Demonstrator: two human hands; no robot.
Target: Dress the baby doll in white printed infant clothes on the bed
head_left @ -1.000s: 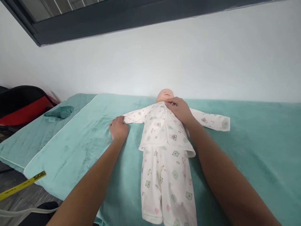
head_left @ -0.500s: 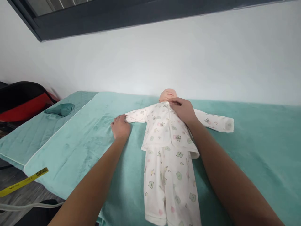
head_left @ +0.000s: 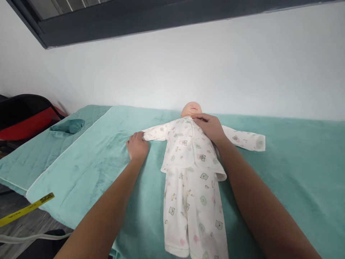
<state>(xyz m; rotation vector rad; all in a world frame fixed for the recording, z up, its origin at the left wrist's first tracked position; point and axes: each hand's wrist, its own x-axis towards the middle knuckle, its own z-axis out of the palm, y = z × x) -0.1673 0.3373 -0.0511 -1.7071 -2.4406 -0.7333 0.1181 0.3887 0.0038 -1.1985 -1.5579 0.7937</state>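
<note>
A baby doll (head_left: 192, 108) lies face up on a teal padded cover, dressed in a white printed pajama top (head_left: 180, 151) and matching pajama pants (head_left: 195, 208). My left hand (head_left: 137, 145) is closed around the cuff end of the sleeve (head_left: 155, 133) on the left, which stretches out sideways. My right hand (head_left: 210, 127) rests over the upper chest, its fingers gathered at the collar just below the doll's chin. Those fingertips cover the top button. The other sleeve (head_left: 245, 139) lies stretched out to the right, with no doll's hand showing past its cuff.
The teal cover (head_left: 296, 162) spreads across the surface up to a white wall (head_left: 172, 72). A folded quilted part with a teal bundle (head_left: 68, 126) lies at the left, near a black and red chair (head_left: 29, 118). A yellow tag (head_left: 27, 208) and pale cable (head_left: 35, 236) are at lower left.
The view has shifted very slightly. My right fingertips now cover the collar button that showed before. My left hand stays at the cuff.
</note>
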